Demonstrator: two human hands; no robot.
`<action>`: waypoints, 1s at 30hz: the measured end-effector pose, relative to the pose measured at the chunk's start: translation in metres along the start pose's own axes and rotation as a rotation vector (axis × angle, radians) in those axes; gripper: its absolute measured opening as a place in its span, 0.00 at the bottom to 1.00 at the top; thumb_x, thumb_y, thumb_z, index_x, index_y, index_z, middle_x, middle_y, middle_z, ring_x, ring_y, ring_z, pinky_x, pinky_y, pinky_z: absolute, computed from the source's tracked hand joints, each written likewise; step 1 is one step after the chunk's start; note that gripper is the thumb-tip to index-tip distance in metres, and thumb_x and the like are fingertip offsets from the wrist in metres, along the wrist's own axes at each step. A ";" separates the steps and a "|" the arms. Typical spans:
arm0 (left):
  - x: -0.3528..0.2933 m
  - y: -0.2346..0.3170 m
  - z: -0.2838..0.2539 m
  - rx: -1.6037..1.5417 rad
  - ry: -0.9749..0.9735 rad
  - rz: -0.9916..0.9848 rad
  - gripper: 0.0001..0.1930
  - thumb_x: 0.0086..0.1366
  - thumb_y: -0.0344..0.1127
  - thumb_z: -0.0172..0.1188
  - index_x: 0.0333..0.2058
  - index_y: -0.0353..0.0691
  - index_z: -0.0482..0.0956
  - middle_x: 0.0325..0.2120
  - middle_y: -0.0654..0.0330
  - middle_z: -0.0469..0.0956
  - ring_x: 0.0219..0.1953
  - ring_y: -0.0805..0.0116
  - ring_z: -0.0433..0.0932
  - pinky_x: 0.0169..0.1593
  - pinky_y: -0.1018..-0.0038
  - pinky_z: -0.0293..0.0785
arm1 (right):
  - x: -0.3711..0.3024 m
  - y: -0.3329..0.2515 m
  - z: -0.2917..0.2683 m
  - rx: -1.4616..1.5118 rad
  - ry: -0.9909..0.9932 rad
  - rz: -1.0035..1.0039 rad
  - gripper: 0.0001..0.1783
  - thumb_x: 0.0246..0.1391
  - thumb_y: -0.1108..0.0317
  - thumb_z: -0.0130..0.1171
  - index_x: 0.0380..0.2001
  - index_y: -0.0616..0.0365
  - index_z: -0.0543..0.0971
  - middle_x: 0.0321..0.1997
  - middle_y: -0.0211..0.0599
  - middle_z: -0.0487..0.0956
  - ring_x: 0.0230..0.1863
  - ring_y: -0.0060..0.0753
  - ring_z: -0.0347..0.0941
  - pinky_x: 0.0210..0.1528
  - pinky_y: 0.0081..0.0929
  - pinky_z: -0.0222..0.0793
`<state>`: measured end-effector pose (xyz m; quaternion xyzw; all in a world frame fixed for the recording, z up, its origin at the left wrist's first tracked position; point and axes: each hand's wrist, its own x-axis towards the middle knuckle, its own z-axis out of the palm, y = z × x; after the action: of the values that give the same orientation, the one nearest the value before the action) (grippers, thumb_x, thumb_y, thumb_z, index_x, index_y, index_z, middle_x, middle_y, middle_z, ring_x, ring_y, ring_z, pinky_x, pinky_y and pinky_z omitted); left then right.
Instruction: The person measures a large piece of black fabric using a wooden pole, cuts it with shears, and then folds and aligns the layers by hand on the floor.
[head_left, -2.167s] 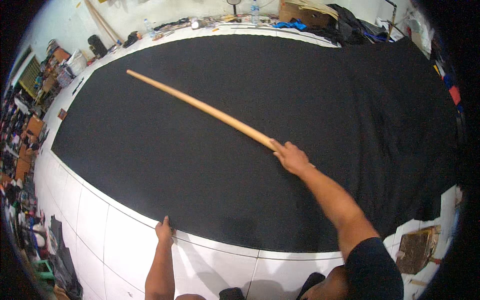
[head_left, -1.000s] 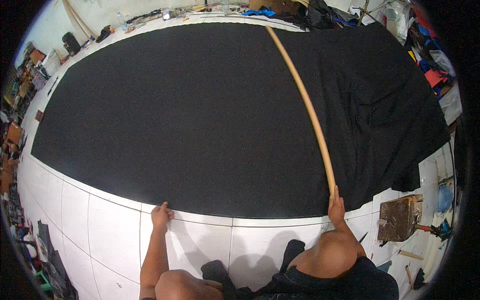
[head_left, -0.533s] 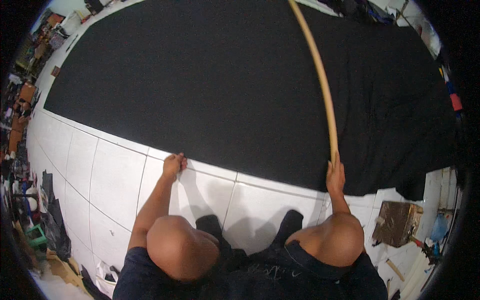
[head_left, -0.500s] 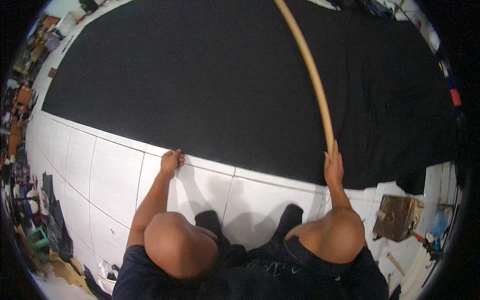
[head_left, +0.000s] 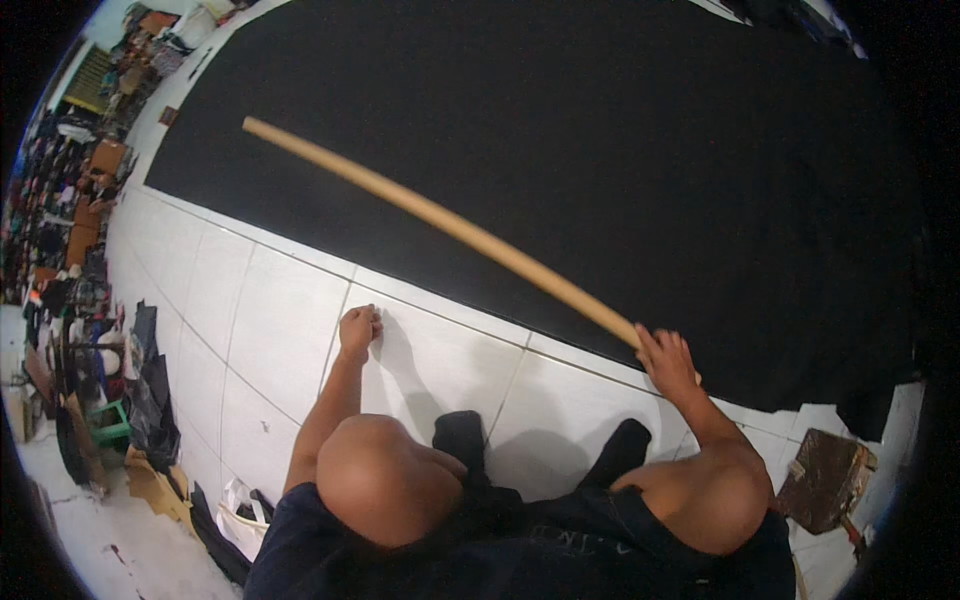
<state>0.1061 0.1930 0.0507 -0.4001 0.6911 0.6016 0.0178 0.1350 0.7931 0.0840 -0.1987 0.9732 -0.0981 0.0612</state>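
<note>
A large black cloth (head_left: 520,140) lies spread on the white tiled floor, its near edge running slantwise in front of me. Across it slants a long tan pole (head_left: 440,218), its far end toward the upper left. My right hand (head_left: 668,360) grips the pole's near end at the cloth's edge, with the fingers over it. To the left, my left hand (head_left: 361,327) is closed in a pinch above the tiles, just short of the cloth's edge. Whatever its fingertips hold, if anything, is too small to make out.
My feet in dark socks (head_left: 460,445) rest on the white tiles (head_left: 270,345). A worn brown box-like block (head_left: 825,480) sits at the lower right. Along the left lie heaps of mixed goods, a green stool (head_left: 110,422), dark sheeting (head_left: 152,390) and a white bag (head_left: 240,515).
The pole has swung left over the cloth, from pointing away from me to lying slantwise. My right hand still grips its near end. My left hand stays pinched, now slightly off the cloth's edge.
</note>
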 end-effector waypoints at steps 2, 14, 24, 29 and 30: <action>0.009 -0.019 -0.011 -0.052 0.017 -0.004 0.09 0.66 0.36 0.56 0.30 0.35 0.75 0.21 0.61 0.74 0.18 0.74 0.71 0.20 0.77 0.67 | -0.021 -0.008 0.003 -0.026 -0.069 -0.079 0.28 0.57 0.60 0.59 0.61 0.45 0.70 0.43 0.40 0.73 0.45 0.42 0.68 0.48 0.40 0.64; -0.046 -0.016 0.021 -0.018 0.104 -0.162 0.28 0.64 0.55 0.56 0.41 0.32 0.63 0.25 0.52 0.74 0.16 0.68 0.72 0.16 0.72 0.69 | -0.027 -0.076 0.014 0.222 -0.177 -0.270 0.27 0.53 0.56 0.63 0.57 0.48 0.73 0.45 0.39 0.75 0.48 0.43 0.70 0.50 0.45 0.64; -0.022 -0.020 -0.031 0.421 0.527 0.126 0.34 0.53 0.41 0.70 0.48 0.20 0.65 0.36 0.36 0.79 0.36 0.45 0.82 0.39 0.60 0.79 | -0.010 -0.030 -0.002 0.006 0.021 0.420 0.33 0.60 0.58 0.56 0.66 0.53 0.61 0.71 0.48 0.55 0.72 0.53 0.48 0.70 0.53 0.43; 0.026 -0.021 -0.048 0.469 0.575 0.094 0.44 0.53 0.45 0.69 0.58 0.18 0.60 0.50 0.29 0.70 0.54 0.41 0.72 0.58 0.59 0.69 | -0.087 0.004 0.003 -0.007 -0.240 0.642 0.38 0.64 0.53 0.50 0.71 0.54 0.52 0.77 0.49 0.39 0.77 0.55 0.31 0.74 0.56 0.28; 0.035 -0.021 -0.049 0.484 0.572 0.076 0.43 0.54 0.45 0.69 0.58 0.19 0.60 0.51 0.30 0.70 0.54 0.41 0.71 0.59 0.60 0.68 | -0.098 0.005 0.005 -0.002 -0.211 0.655 0.38 0.62 0.53 0.52 0.70 0.56 0.54 0.76 0.51 0.43 0.76 0.58 0.35 0.74 0.56 0.32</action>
<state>0.1166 0.1334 0.0292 -0.5101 0.8048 0.2850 -0.1042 0.2236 0.8355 0.0857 0.1150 0.9738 -0.0514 0.1894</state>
